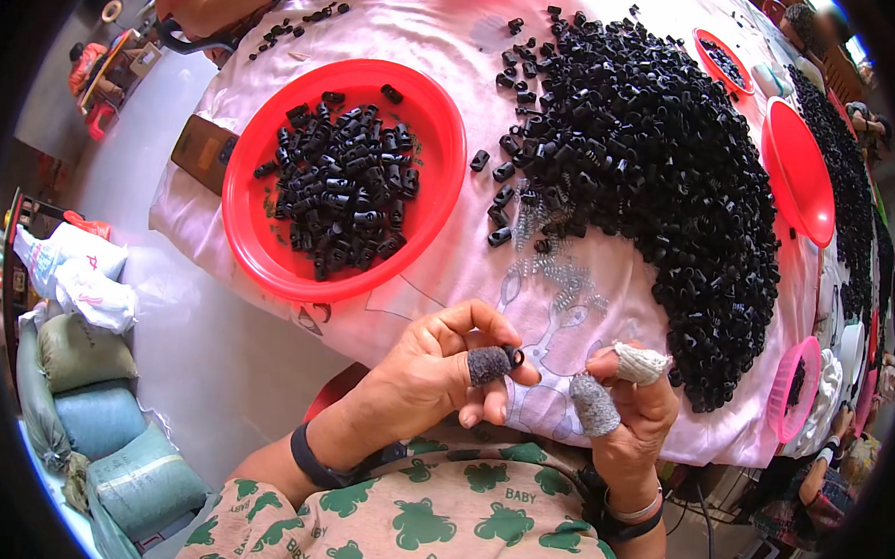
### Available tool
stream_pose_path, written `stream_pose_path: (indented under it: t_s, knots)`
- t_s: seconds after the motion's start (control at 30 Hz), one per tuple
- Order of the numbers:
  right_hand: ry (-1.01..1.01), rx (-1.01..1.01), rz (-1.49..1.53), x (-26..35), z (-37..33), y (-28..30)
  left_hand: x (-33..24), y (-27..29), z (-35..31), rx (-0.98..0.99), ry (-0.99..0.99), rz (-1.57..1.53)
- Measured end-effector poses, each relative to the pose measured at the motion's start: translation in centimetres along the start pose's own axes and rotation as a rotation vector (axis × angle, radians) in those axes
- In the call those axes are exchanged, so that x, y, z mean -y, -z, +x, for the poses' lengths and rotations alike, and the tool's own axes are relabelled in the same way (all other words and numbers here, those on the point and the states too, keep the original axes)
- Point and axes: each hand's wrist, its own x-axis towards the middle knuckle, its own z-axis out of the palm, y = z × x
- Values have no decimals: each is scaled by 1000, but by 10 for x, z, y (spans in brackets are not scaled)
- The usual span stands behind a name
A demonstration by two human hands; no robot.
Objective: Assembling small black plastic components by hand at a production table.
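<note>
1. Left hand: thumb and forefinger pinched closed on a small black piece, held above the cloth at the table's near edge. Other fingers loosely curled.
2. Right hand: just beside the left, apart from the piece. Thumb and forefinger close together; cannot tell whether anything lies between them.
3. Slip risk: the piece is tiny and sits at the very tips. A dark thumb cover on the left, plus a grey cover and a white cover on the right, probably dull feel. A weak pinch could let it drop to the lap or floor.
4. Loose springs lie beyond the hands, against the black pile. Likely to tangle; picking one could bring up two, or one could flick away.
5. Pile has a loose edge. A sleeve or wrist brushing it could scatter parts.
6. Red basin stands near the table edge, a phone beside it. A careless elbow could tip the basin's black parts out.
</note>
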Motion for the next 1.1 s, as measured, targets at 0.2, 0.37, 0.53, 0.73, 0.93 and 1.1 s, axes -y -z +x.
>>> stream_pose_path:
  t_s: [0.2, 0.37, 0.53, 0.73, 0.93, 1.1]
  knots:
    - [-99, 53, 339, 3, -5, -2, 6, -15, -3, -13, 75, 129]
    - [-74, 86, 384, 5, -5, -6, 5, -22, -8, -26, 27, 398]
    - [-71, 97, 320, 2, -7, -7, 4, -29, -11, -45, 14, 527]
    - [203, 131, -114, 12, 0, -6, 7, -30, -14, -64, -8, 518]
    - [411, 167, -410, 11, 2, -8, 8, -29, -11, -118, -8, 542]
    - [402, 198, -410, 10, 1, -2, 10, -27, -7, -96, -14, 517]
